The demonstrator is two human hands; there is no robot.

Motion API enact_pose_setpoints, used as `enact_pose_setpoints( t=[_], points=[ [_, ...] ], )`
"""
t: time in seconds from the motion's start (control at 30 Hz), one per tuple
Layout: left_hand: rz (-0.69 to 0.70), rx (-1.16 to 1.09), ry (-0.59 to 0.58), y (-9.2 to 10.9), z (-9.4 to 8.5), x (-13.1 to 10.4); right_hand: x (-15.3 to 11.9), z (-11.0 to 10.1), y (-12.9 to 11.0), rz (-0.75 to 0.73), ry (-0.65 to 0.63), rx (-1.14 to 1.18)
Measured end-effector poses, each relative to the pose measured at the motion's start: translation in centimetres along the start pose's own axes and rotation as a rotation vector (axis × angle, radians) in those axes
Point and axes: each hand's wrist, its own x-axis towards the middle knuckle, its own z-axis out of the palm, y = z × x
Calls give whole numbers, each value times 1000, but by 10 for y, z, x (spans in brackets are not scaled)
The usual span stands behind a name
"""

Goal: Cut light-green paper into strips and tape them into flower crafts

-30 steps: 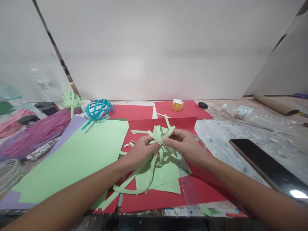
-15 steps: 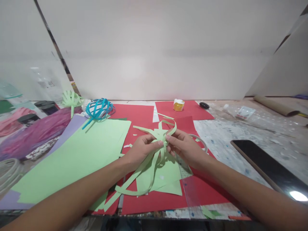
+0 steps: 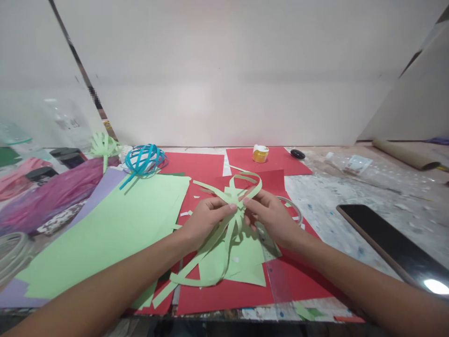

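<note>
Between my hands is a bundle of light green paper strips (image 3: pixel 228 238), joined at a middle point, with some strips looping upward and others trailing toward the table's front. My left hand (image 3: pixel 210 217) pinches it from the left, thumb on top near the centre. From the right, my right hand (image 3: pixel 268 213) pinches it with thumb and fingers, close to a looped strip. Cut light green paper (image 3: pixel 242 262) lies beneath the hands on red sheets (image 3: pixel 301 281). A clear ruler-like strip (image 3: pixel 278 281) lies on the red, and a tape roll (image 3: pixel 298 210) is partly behind my right hand.
A large green sheet (image 3: pixel 115 234) covers purple paper at left. Behind it stand a blue strip ball (image 3: pixel 144 159) and a green paper piece (image 3: pixel 104 145). A yellow jar (image 3: pixel 260 154) is at the back. A phone (image 3: pixel 386 243) and cardboard tube (image 3: pixel 405 154) lie right.
The upper loop of the green strips has shifted slightly right and opened wider. Both hands keep their pinch in nearly the same place.
</note>
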Motion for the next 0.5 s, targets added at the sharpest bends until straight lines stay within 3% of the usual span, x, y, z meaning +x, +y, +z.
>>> enact_pose_setpoints(
  t=[0.13,0.3,0.5],
  points=[
    [-7,-21,-23,-2,-1,1,0,3,-3,-38,50,10],
    [-1,-23,-24,-3,0,3,1,3,-2,-62,10,122],
    [-30,-101,-29,8,9,-3,2,6,1,-43,1,164]
  ],
)
